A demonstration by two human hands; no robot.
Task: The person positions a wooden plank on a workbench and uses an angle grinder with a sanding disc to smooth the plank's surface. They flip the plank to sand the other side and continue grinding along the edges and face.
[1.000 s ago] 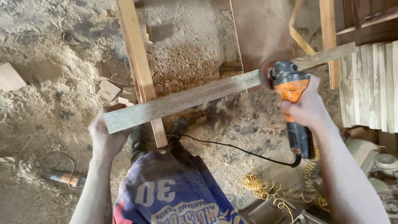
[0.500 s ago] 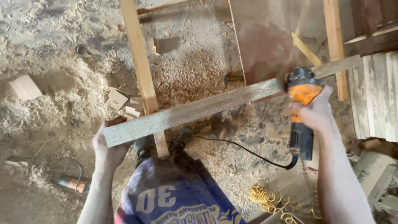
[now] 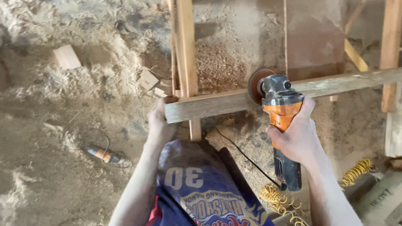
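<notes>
Head | grinder (image 3: 281, 109) moved left along plank (image 3: 234, 102) | right hand (image 3: 298, 136) fingers grip grinder | left hand (image 3: 161, 123) fingers hold plank end

A rough woodworking shop with a sawdust-covered floor.

Sawdust and shavings (image 3: 83, 83) lie in drifts across the left and centre of the frame, with wood offcuts (image 3: 67, 57) at upper left. Bare timber battens (image 3: 186, 46) cross the top, an orange angle grinder (image 3: 281, 113) sits at centre right, and a coiled yellow hose (image 3: 356, 171) lies lower right.
</notes>
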